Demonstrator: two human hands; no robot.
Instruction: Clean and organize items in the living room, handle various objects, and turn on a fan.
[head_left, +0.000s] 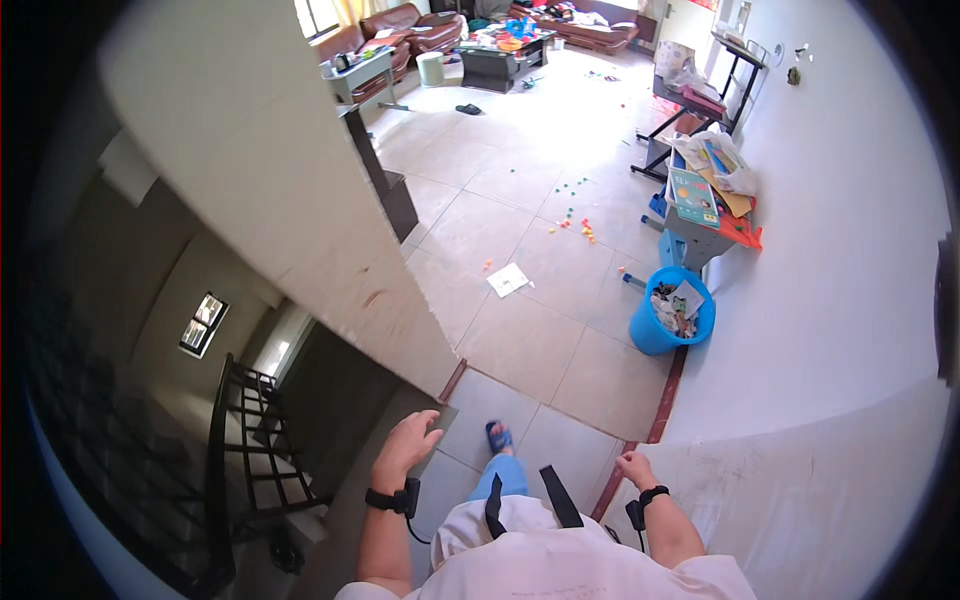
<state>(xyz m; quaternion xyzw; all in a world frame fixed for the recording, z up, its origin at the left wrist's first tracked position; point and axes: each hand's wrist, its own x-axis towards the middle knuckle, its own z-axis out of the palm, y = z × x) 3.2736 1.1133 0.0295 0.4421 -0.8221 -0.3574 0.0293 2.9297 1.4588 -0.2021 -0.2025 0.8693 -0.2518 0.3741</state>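
Observation:
My left hand (407, 446) is held out at waist height with its thumb apart from the fingers, holding nothing. It hangs near the end of a beige wall (300, 187), with a dark stairwell railing (217, 450) further left. My right hand (637, 470) is curled beside the foot of the white right-hand wall (750, 472), and nothing shows in it. Each wrist wears a black strap with a small device and cable. One foot in a blue sandal (496, 435) stands on the tiled threshold floor (555, 442).
A blue waste bin (649, 330) full of litter stands by the right wall, before a cluttered small desk (697, 232). White paper (508, 280) and several small coloured pieces (586, 231) lie on the floor. Further off are a slipper (469, 109), coffee table (487, 71) and brown sofas (390, 26).

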